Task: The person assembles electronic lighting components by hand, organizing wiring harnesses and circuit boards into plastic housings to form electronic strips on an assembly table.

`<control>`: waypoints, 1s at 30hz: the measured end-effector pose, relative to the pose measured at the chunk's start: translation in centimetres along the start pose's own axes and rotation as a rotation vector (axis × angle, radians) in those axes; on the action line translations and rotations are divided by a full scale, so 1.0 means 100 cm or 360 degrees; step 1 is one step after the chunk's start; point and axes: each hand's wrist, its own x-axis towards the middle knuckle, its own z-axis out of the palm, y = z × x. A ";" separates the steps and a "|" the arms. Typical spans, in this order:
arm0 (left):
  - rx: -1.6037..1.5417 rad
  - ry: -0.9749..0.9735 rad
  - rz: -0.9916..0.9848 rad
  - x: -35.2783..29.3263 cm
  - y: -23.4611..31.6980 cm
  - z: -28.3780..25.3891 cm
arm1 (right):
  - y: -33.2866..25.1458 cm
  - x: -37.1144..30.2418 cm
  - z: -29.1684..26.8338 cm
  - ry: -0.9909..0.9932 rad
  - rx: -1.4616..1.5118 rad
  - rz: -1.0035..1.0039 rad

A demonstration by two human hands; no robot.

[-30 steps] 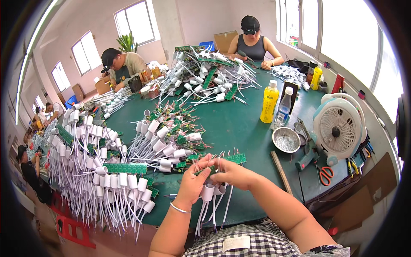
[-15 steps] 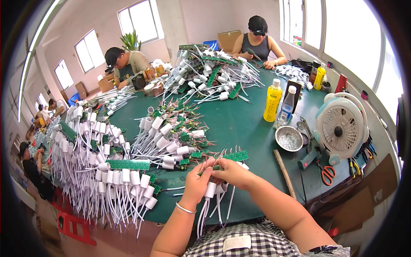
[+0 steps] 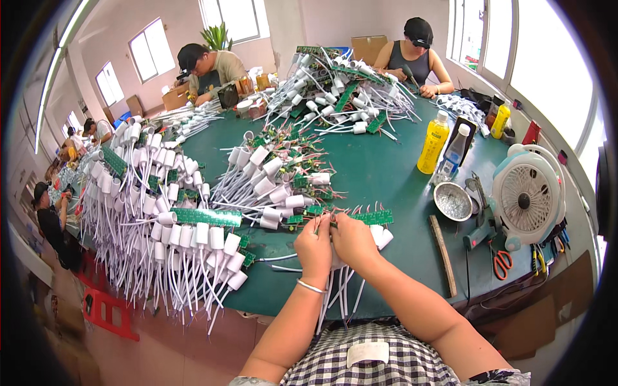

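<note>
My left hand (image 3: 313, 249) and my right hand (image 3: 353, 243) meet near the table's front edge, both closed, thumbs side by side. They pinch a small green circuit board, mostly covered by the fingers. White cables (image 3: 343, 293) hang below my hands over the edge. Just beyond my right hand lies a green circuit board strip (image 3: 374, 218) with thin wires standing up from it. White cylindrical housings (image 3: 384, 238) sit beneath that strip, beside my right hand. To the left, a pile of white housings with cables (image 3: 265, 186) and small boards lies close to my fingers.
A large heap of cabled housings (image 3: 193, 257) overhangs the table's left edge. At right are a wooden stick (image 3: 443, 256), metal bowl (image 3: 453, 201), glue gun (image 3: 479, 235), orange-handled scissors (image 3: 501, 264), fan (image 3: 524, 199) and bottles (image 3: 433, 143). Co-workers sit across the green table (image 3: 367, 167).
Both hands have moved slightly away from my body and now sit closer together, covering more of the small board. The whole view has shifted.
</note>
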 end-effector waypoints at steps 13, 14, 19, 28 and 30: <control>0.0696 -0.0309 0.1471 0.196 0.171 -0.083 | -0.151 0.152 -0.021 -0.0024 0.2396 -0.0020; 0.0718 -0.0281 0.1639 0.218 0.154 -0.079 | -0.141 0.174 -0.008 0.0162 0.2219 0.0183; 0.1528 -0.0423 0.1040 0.248 0.008 -0.060 | -0.035 0.182 0.009 -0.0076 0.1194 0.0565; 0.1342 -0.0540 0.0923 0.251 0.000 -0.059 | 0.091 0.026 -0.082 0.0085 -0.0139 0.0528; 0.0999 -0.0467 0.0907 0.250 -0.002 -0.066 | 0.078 0.006 -0.091 -0.0062 -0.0277 0.0684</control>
